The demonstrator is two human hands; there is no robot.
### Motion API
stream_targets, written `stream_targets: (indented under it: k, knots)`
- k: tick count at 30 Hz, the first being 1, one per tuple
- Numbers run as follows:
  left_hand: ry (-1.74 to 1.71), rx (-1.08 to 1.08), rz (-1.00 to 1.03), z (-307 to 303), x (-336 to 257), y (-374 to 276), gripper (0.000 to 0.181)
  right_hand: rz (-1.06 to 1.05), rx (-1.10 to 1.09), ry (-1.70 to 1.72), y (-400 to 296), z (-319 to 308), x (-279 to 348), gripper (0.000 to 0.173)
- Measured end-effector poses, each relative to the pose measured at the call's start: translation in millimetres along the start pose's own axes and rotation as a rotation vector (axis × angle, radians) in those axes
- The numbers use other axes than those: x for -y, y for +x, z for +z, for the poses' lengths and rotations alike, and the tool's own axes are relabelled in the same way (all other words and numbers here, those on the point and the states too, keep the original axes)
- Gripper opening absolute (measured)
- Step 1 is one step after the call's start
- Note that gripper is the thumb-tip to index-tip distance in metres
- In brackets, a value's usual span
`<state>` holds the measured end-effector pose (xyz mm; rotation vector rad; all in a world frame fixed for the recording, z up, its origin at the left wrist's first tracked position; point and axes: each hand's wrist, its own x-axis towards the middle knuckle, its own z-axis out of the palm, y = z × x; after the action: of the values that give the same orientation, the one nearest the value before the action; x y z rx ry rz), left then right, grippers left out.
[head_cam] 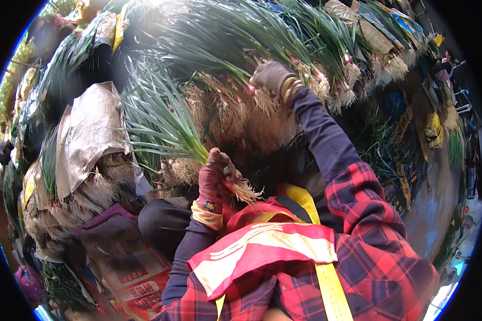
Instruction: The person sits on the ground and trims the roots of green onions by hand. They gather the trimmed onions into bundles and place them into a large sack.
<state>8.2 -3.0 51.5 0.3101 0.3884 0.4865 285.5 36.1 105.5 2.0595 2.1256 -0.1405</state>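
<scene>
Gloved in patterned red cloth, my left hand (217,176) grips a bunch of green onions (180,134) near the root end. The leaves fan up and left, and the pale roots (245,190) stick out below the fingers. My right hand (273,77), in a brownish glove, reaches away to a large pile of green onions (217,48). Its fingers are at the reddish stem bases along the front of the pile, above hanging roots (241,120). Whether they hold a stem cannot be told, as the back of the hand hides the palm.
Left of me, a pale woven sack (92,124) covers more onions. A printed sack (124,257) bearing writing lies beside my knee (160,224). Loose green leaves (381,148) are scattered on the ground at right. Further right are a yellow bag (434,130) and a person (446,72).
</scene>
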Motion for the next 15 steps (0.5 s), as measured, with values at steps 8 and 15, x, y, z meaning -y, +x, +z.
stream_targets:
  k: [8,15]
  knots:
    - [0.021,-0.012,-0.039,-4,7,7,0.036,0.528,0.279,0.192,15,-8,23,0.029]
    - [0.153,-0.147,-0.071,-12,2,5,0.029,0.225,-0.263,1.657,-46,-22,28,0.011]
